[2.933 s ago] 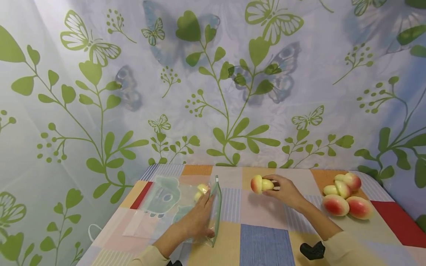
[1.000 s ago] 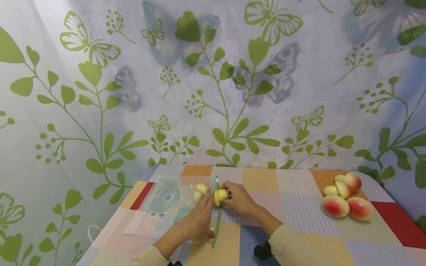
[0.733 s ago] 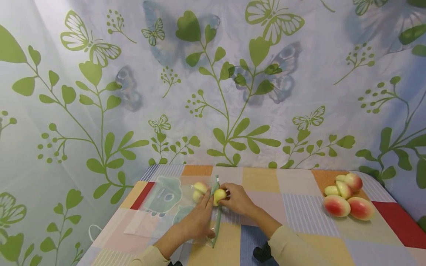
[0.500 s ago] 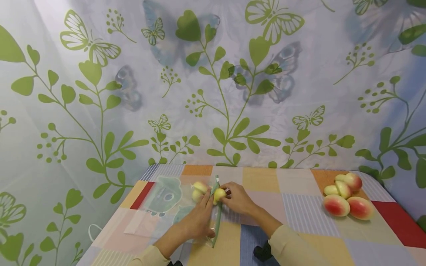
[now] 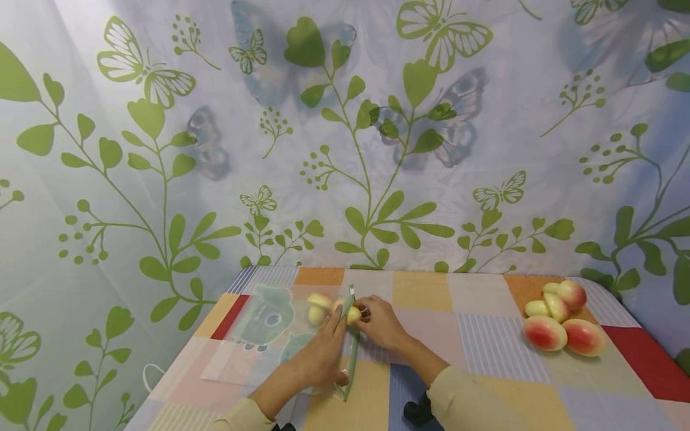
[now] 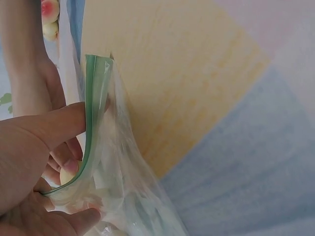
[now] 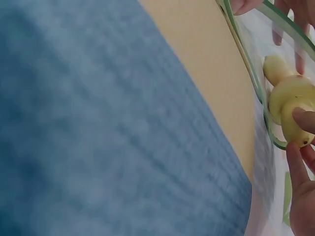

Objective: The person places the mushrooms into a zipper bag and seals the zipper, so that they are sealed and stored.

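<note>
Nearest you, your left hand [image 5: 322,357] lies on the clear plastic zip bag with the green seal strip [image 5: 351,350]. Its thumb and fingers are curled round the bag's rim, holding the mouth open; the left wrist view shows the thumb [image 6: 59,125] pressed against the green strip [image 6: 93,98]. That hand and the bag sit where they did in the earliest frame.

Just beyond, your right hand [image 5: 380,323] is at the bag's mouth, its fingertips pinching a small yellow toy peach half [image 5: 353,313]. In the right wrist view the yellow piece [image 7: 290,105] sits right at the green rim, with your fingertips [image 7: 305,118] on it, partly through the opening. Nearly three seconds ago this hand was well to the right, over the middle of the table, holding the piece in the air. A second ago it had reached the bag, and since then it has pushed the piece slightly further left into the mouth.

Inside the bag, pale yellow pieces [image 5: 317,306] lie just past the rim; they have shifted a little to the left since half a second ago.

Further off, at the right end of the patchwork tablecloth [image 5: 485,359], a cluster of red-and-yellow toy peaches [image 5: 560,317] lies unmoved. Behind the table hangs the white curtain with green leaves and butterflies [image 5: 345,131].
</note>
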`<state>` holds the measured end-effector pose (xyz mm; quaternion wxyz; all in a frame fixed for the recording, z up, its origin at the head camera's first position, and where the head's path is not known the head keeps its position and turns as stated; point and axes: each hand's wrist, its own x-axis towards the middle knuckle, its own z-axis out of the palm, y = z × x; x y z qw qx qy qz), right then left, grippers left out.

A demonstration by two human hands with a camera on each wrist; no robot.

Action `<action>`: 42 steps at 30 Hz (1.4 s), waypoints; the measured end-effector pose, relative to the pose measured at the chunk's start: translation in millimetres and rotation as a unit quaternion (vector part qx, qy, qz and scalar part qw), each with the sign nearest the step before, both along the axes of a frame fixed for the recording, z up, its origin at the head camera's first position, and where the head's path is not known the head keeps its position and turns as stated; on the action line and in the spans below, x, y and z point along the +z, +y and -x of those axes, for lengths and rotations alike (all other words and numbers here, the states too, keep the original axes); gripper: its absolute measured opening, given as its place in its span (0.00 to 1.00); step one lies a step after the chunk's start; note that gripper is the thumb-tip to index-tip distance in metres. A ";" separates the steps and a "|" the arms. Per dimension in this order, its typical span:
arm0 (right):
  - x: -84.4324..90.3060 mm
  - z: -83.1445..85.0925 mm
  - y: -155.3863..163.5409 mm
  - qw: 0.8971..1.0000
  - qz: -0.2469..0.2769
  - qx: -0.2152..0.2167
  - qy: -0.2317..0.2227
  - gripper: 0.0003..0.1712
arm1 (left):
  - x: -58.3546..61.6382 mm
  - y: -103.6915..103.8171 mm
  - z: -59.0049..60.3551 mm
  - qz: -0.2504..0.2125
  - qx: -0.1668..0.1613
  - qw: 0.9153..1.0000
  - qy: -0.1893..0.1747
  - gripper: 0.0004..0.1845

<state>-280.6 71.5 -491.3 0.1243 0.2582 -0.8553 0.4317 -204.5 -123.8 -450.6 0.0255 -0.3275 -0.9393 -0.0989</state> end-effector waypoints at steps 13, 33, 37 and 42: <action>-2.5 1.0 -10.3 0.996 0.074 -0.041 -0.034 0.18 | -1.6 -0.5 0.7 0.001 0.003 1.000 -0.005 0.66; -2.4 0.7 -19.1 0.976 0.162 -0.090 -0.112 0.15 | -0.7 0.3 1.7 0.010 -0.003 1.000 -0.003 0.68; -2.4 1.0 -19.4 0.974 0.166 -0.089 -0.127 0.15 | 0.2 0.0 1.1 0.011 -0.005 1.000 -0.009 0.69; -4.7 2.9 -20.1 0.965 0.194 -0.047 -0.171 0.17 | 0.4 -0.1 0.4 0.008 -0.003 1.000 -0.016 0.68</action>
